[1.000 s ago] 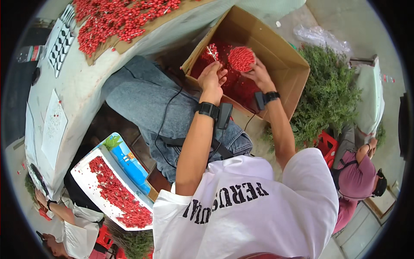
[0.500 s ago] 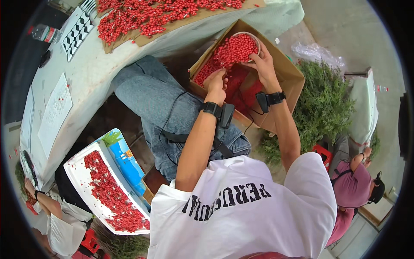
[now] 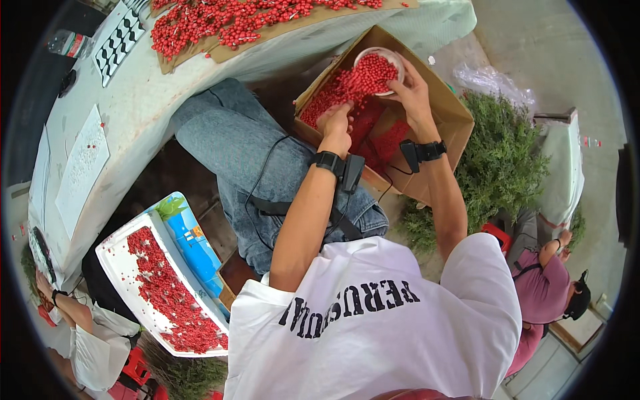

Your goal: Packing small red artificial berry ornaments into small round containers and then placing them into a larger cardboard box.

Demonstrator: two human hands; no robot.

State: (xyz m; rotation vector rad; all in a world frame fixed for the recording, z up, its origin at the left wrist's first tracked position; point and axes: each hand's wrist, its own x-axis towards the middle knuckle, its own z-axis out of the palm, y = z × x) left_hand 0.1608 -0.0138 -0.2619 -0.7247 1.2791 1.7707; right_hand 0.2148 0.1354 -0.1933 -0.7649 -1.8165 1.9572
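My right hand (image 3: 415, 92) grips the rim of a round white tub (image 3: 379, 51), thumb on the near side, over an open cardboard box (image 3: 448, 127). Red berries (image 3: 373, 72) lie in the tub and reach past its left edge toward my left hand (image 3: 335, 123). The fingers of that hand are curled and closed at the lower edge of the berry bunch; what they pinch is hidden. More red berries (image 3: 319, 107) cover the box's left part, and reddish material shows lower inside it. Each wrist wears a black strap with a small device and a cable.
A covered table (image 3: 143, 127) at upper left carries berry sprigs (image 3: 233, 23) on cardboard. A white foam tray (image 3: 120, 260) of red berries stands at lower left. Green branches (image 3: 497, 147) lie right of the box. Other people sit at far left and right.
More of the tub's white inside shows, and the berries have shifted left toward my left hand. Both hands stay nearly in place, with the right hand moved slightly right.
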